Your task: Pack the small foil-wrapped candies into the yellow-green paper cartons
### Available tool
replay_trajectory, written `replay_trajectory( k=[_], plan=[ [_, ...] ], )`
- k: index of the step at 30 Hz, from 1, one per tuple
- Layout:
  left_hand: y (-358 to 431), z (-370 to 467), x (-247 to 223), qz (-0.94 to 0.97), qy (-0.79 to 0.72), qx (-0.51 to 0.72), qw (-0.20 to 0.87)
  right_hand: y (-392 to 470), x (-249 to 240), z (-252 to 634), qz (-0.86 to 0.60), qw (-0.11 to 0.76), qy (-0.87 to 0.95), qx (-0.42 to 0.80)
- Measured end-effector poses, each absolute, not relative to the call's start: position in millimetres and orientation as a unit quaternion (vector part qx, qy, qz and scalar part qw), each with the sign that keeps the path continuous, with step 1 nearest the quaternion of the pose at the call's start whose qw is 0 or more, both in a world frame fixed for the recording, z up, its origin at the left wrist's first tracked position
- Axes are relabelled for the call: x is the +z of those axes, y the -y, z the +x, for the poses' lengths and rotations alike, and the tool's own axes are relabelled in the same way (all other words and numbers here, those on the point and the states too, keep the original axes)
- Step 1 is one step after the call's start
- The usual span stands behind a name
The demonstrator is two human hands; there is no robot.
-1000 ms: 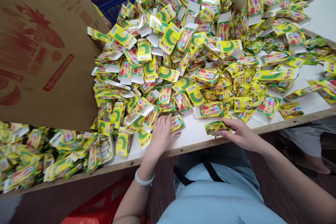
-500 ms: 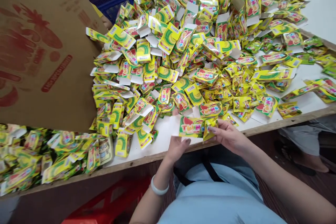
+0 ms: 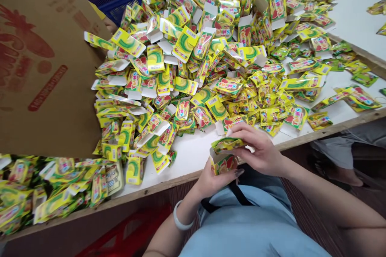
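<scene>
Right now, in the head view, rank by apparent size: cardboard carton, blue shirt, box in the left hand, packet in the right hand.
1. Cardboard carton
2. Blue shirt
3. Box in left hand, packet in right hand: too alike to rank, both partly covered.

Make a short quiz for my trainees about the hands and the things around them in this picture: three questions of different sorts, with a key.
1. True or false: the left hand holds a small yellow-and-green printed cardboard box.
2. What does the right hand hold?
3. Choose: the large brown cardboard carton with red print stands on the person's A) left, B) right.

Key: 1. True. 2. A shiny yellow-and-green packet, close to the box. 3. A.
</scene>
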State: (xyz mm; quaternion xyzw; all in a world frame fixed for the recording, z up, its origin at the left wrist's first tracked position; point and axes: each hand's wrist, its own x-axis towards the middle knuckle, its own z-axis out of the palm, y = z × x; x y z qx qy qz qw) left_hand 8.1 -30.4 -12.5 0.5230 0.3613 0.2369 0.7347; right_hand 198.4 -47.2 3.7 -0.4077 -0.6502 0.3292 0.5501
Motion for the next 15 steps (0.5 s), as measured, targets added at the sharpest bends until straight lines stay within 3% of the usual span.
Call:
replay_trajectory(
  k=[9,11,15],
  plan=[
    [24,3,-13,0.606,-0.329,0.168,0.705,46,38,213,-0.443,0.211,0.811,0.317],
    [22,3,-18,0.617,-0.326,0.179,0.694,43,43,219,-0.415,0.182,0.822,0.343],
    [21,-2,-25,0.636,-0.32,0.158,0.684,41,41,225,-0.375,0.237,0.816,0.37]
  ],
)
